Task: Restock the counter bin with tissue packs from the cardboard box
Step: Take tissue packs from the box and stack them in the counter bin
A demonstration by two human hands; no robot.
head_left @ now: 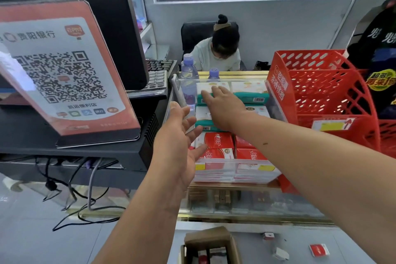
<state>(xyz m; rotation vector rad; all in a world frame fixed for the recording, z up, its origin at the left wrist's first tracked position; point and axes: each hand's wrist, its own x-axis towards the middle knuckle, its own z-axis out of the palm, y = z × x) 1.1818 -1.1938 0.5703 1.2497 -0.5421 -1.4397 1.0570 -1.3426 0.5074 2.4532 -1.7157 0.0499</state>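
A clear plastic counter bin [235,172] sits on the glass counter, holding red tissue packs [218,141] at the front and white-and-green tissue packs [250,96] at the back. My right hand [225,106] reaches over the bin, fingers spread flat on a white-and-green pack at the back left. My left hand [182,146] hovers open at the bin's left side, fingers apart, holding nothing. The open cardboard box [211,246] stands on the floor below, with packs visible inside.
A red perforated rack [325,92] stands right of the bin. A QR payment sign [64,70] and a monitor are on the left. Two water bottles [188,70] stand behind the bin. A person sits behind the counter. Small packs [319,249] lie on the floor.
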